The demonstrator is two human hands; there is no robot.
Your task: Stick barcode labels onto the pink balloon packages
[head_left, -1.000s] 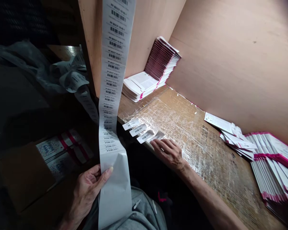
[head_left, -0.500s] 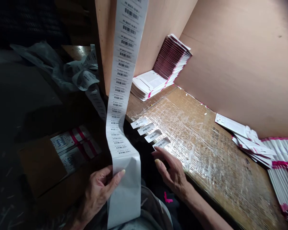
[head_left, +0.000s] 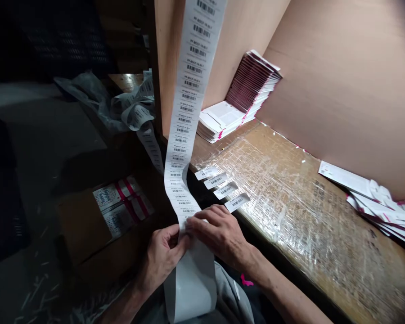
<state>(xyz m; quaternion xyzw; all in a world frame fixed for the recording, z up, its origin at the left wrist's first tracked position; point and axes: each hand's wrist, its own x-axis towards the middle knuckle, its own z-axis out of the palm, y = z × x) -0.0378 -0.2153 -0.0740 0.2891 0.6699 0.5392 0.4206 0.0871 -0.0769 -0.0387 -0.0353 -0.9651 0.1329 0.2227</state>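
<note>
Top of the label strip [head_left: 191, 94] is cut off by the upper edge of the view; its bare, blank lower part [head_left: 195, 290] hangs down over the person's lap, w/ the bottom fold partly lost at the lower edge. Small print is too fine to read; barcode rows show OK. Lowest rows are hidden under the fingers, & the floor side at L is v. dark. White cartons [head_left: 384, 211] at far R are cut off by the edge.

L hand [head_left: 164, 254]: closed on the strip's L edge, thumb in front, other fingers partly hidden behind, so a pinch grip. R hand [head_left: 222, 234]: fingers bent & close together, tips on the strip's front at the last printed row, near the L thumb. Can't tell if they pinch a label or just press; R thumb hidden.

Strip runs up in front of the wooden panel [head_left: 165, 67], just L of the worktable [head_left: 273, 180]. Four loose labels [head_left: 238, 202] sit in a row along the table's near edge, parts sticking out past it, the nearest just beyond the R knuckles. Stacked cartons [head_left: 219, 119] stand in the far corner, btwn panel & back wall [head_left: 351, 90].
</note>
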